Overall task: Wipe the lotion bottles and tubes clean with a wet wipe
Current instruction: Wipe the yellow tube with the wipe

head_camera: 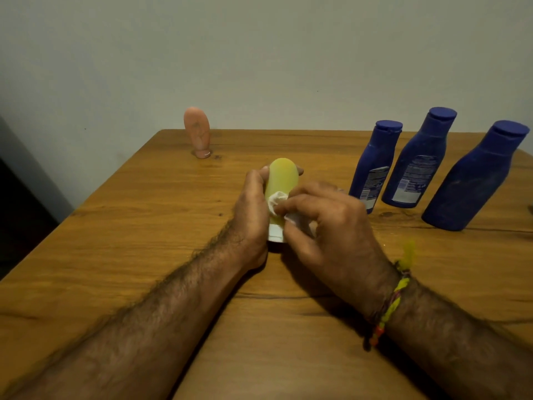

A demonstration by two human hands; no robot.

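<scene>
A yellow-green tube stands cap-down on the wooden table near its middle. My left hand grips the tube from the left, fingers wrapped behind it. My right hand pinches a crumpled white wet wipe against the tube's front. A peach-coloured tube stands cap-down at the table's far edge, left of centre. Three dark blue lotion bottles stand upright in a row at the right.
A plain wall rises behind the table. The table's left edge runs diagonally, with dark floor beyond it. A braided yellow band is on my right wrist.
</scene>
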